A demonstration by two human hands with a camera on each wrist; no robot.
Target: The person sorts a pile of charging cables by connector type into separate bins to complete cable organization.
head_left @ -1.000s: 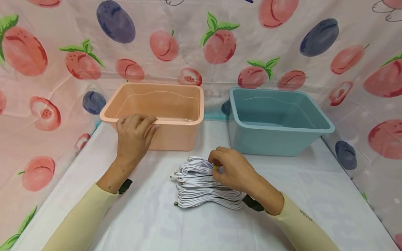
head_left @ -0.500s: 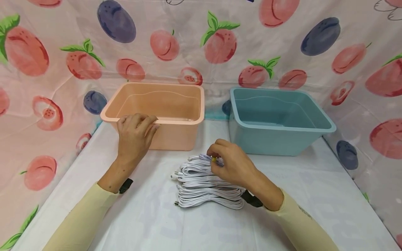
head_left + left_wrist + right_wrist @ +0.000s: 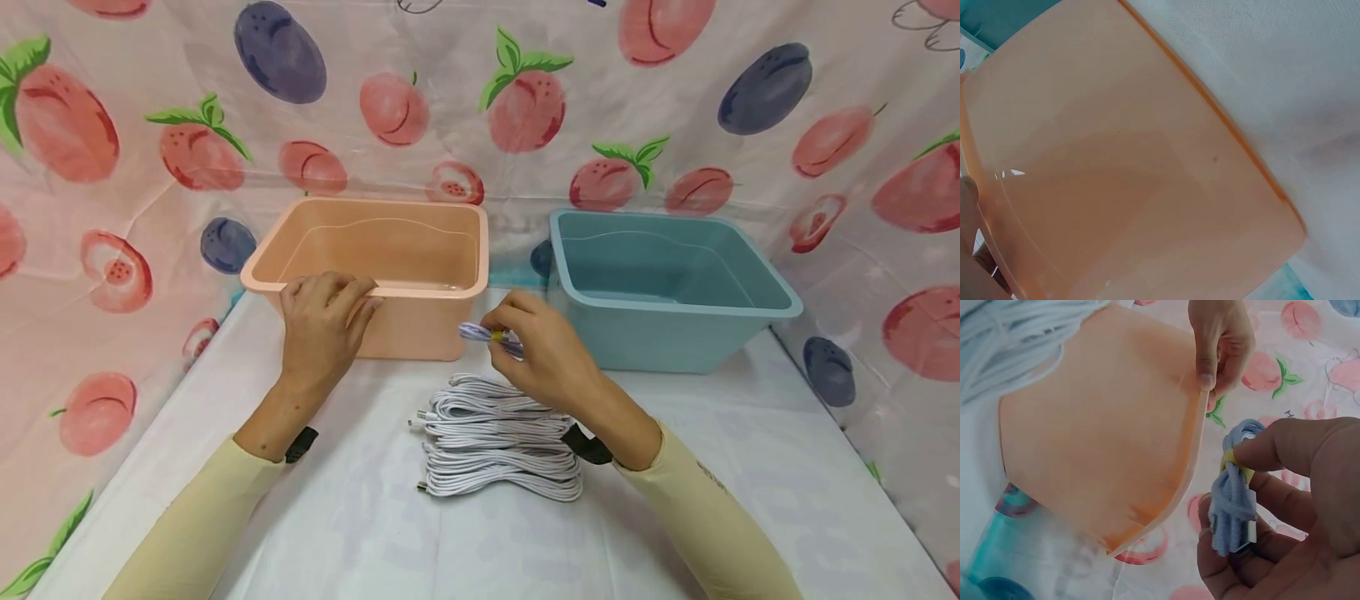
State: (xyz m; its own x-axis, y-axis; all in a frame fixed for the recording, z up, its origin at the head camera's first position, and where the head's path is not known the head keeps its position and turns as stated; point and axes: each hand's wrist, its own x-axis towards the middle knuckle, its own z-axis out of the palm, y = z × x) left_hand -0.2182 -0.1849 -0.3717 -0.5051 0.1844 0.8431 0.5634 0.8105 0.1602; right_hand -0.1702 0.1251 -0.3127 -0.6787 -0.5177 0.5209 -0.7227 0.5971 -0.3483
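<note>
A small bundled USB cable (image 3: 474, 332), greyish purple and bound with a yellow tie, is held in the air by my right hand (image 3: 553, 354). In the right wrist view, thumb and fingers pinch the cable (image 3: 1230, 512) at the tie, and its metal plug shows. My left hand (image 3: 318, 337) grips the front rim of the peach-coloured bin (image 3: 420, 321), thumb outside and fingers over the edge. Below the right hand, several coiled white cables (image 3: 495, 454) lie in a pile on the white cloth, plugs mostly to the left.
To the right stands a blue-green bin (image 3: 645, 337), its visible inside bare. A fruit-print curtain (image 3: 450, 100) hangs behind both bins and along the sides. White cloth (image 3: 360, 517) covers the table.
My right hand has lifted the purple cable off the white pile and carried it up and slightly left, toward the peach bin. The left hand has stayed on the rim.
</note>
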